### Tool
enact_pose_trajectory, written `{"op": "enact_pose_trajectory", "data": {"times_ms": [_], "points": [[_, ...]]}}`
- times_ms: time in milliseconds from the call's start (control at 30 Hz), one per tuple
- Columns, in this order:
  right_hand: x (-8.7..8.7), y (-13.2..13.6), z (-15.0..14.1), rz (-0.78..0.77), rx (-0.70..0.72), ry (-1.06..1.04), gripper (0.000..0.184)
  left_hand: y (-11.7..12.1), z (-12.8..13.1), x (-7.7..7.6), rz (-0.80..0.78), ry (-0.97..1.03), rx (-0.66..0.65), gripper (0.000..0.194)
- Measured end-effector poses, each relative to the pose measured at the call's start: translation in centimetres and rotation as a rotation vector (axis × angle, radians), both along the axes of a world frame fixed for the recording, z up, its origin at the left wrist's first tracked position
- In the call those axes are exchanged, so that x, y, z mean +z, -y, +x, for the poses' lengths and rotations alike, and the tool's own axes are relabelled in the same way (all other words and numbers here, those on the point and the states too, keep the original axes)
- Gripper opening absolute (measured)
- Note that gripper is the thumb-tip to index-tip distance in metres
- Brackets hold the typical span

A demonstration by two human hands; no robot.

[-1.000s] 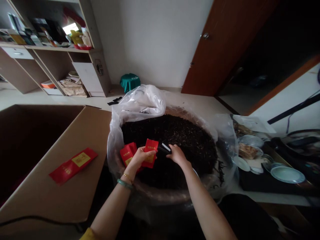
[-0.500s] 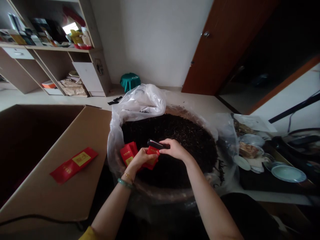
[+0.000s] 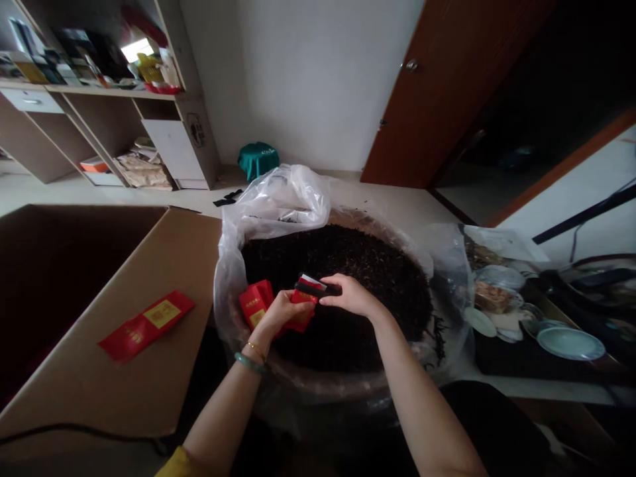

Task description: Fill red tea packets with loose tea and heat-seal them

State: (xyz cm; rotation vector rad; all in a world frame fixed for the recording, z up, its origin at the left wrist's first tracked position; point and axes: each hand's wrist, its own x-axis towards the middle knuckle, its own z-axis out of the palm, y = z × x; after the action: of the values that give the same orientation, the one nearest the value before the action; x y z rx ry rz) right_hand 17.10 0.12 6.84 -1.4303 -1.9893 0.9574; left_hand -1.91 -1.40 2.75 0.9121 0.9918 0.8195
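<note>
My left hand [image 3: 284, 313] is closed around a red packet [image 3: 301, 298] with gold print, above the left part of a big basin. My right hand [image 3: 350, 296] grips a slim black hand tool [image 3: 315, 289], shaped like a stapler. The tool lies across the packet's top end, and a white and red edge shows above it. Beside my left hand, more red packets [image 3: 256, 301] rest at the basin's left side. Dark dried leaves [image 3: 358, 265], like loose tea, fill the basin, which is lined with a clear plastic bag [image 3: 229, 265].
An open cardboard box [image 3: 183, 265] stands at the left, with one red packet [image 3: 146, 326] flat on its flap. At the right are a pale oval dish [image 3: 571, 342] and plastic tubs [image 3: 499, 278]. A green-covered stool [image 3: 258, 160] is by the wall, near shelves [image 3: 193, 139].
The black tool has tilted and shifted slightly down across the packet's top, and more of the white and red edge shows above it. Both hands stay in nearly the same place.
</note>
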Motion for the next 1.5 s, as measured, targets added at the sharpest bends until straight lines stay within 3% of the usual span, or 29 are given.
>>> {"op": "enact_pose_trajectory", "data": {"times_ms": [200,333,467,867,1100,1333,1400,1500], "points": [[-0.2,0.0,-0.6,0.066,-0.028,0.02,0.029,0.1,0.1,-0.1,-0.017,0.027,0.004,0.048],[-0.2,-0.1,-0.8,0.131,-0.033,0.031,0.028,0.1,0.1,0.1,-0.036,0.041,0.022,0.049],[0.1,0.0,-0.7,0.069,-0.03,0.041,0.036,0.1,0.1,0.4,-0.021,0.047,0.021,0.048],[0.0,0.1,-0.9,0.144,-0.011,0.027,0.026,0.2,0.1,0.2,-0.003,0.036,0.0,0.045],[-0.9,-0.2,-0.4,0.111,-0.041,-0.057,0.037,-0.4,0.1,-0.4,0.134,0.037,0.225,0.04],[-4.4,-1.3,2.0,0.16,-0.384,0.037,0.039,-0.3,0.1,-0.1,0.144,0.096,0.326,0.029],[-4.6,-0.9,1.0,0.174,-0.376,-0.056,0.033,-0.2,0.2,0.0,0.149,0.071,0.344,0.029],[-4.1,0.0,-1.7,0.121,-0.24,-0.249,0.034,-0.2,0.2,0.0,0.157,0.054,0.358,0.032]]}}
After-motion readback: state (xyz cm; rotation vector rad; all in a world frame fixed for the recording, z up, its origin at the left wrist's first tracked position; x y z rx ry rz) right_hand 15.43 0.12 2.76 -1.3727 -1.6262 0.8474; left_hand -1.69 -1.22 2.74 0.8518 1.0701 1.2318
